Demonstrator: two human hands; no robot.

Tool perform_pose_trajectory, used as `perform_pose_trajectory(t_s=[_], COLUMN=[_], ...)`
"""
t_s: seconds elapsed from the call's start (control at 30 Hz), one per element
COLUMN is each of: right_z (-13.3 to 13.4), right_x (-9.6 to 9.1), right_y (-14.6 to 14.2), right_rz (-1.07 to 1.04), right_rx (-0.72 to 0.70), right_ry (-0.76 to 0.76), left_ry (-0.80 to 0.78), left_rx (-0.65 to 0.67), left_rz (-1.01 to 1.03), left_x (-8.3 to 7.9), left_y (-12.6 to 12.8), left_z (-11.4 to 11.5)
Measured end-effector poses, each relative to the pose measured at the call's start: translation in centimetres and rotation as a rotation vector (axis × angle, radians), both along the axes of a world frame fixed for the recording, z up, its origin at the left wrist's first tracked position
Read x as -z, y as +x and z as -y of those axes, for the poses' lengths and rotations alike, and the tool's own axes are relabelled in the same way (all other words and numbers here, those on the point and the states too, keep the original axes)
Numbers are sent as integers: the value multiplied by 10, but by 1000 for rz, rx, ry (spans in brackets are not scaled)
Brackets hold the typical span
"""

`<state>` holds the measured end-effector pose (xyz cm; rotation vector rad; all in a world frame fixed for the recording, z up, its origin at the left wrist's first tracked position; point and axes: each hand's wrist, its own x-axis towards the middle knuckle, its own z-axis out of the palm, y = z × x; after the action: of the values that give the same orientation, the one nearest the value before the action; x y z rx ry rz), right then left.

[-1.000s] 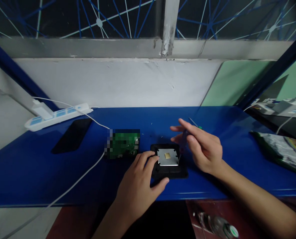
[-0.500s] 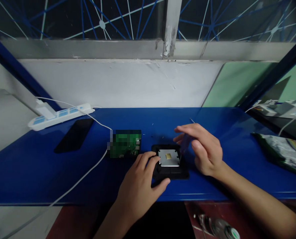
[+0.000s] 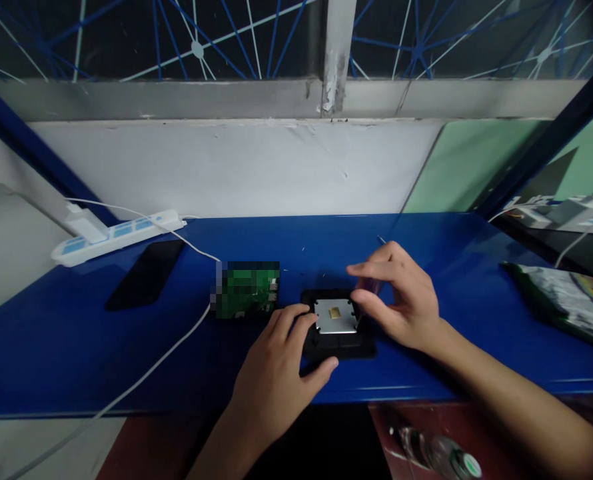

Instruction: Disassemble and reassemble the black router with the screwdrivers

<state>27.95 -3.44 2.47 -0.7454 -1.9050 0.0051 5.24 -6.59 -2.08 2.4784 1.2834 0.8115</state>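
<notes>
A black plastic case (image 3: 344, 348) lies on the blue table, with a silver metal plate (image 3: 345, 323) in it that bears a small gold-coloured square (image 3: 335, 313). My left hand (image 3: 276, 360) holds the case, its fingers on the left rim and the thumb by the front edge. Over the case's right side, my right hand (image 3: 406, 297) grips a screwdriver (image 3: 370, 285) with a purple see-through handle between thumb and fingers. Its thin shaft slants down to the plate's right edge; the tip is too small to make out. A green circuit board (image 3: 249, 290) lies left of the case.
A white cable (image 3: 161, 357) runs past the board. Back left are a black phone (image 3: 145, 275) and a white power strip (image 3: 121, 233). At the right lies a green and silver packet (image 3: 559, 293). A thin metal rod (image 3: 381, 239) shows behind my right hand. Below the table edge is a clear bottle (image 3: 441, 453).
My right thumb and fingers have closed in around the screwdriver handle. My left hand stays on the case. The whole view has shifted slightly.
</notes>
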Motion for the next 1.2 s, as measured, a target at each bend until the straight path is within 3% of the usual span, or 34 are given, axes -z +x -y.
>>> perform_pose_trajectory(t_s=[0.2, 0.53, 0.87, 1.2], right_z=[6, -3, 6, 0], right_x=[1, 0, 0, -3], right_y=[1, -1, 0, 0], right_rz=[-76, -60, -63, -82], right_rx=[-72, -53, -91, -33], right_ry=[-157, 61, -114, -55], left_ry=[8, 10, -10, -10], left_rx=[0, 0, 1, 4], left_rz=[3, 1, -11, -13], left_x=[0, -1, 0, 0], left_y=[0, 0, -1, 0], left_z=[1, 0, 1, 1])
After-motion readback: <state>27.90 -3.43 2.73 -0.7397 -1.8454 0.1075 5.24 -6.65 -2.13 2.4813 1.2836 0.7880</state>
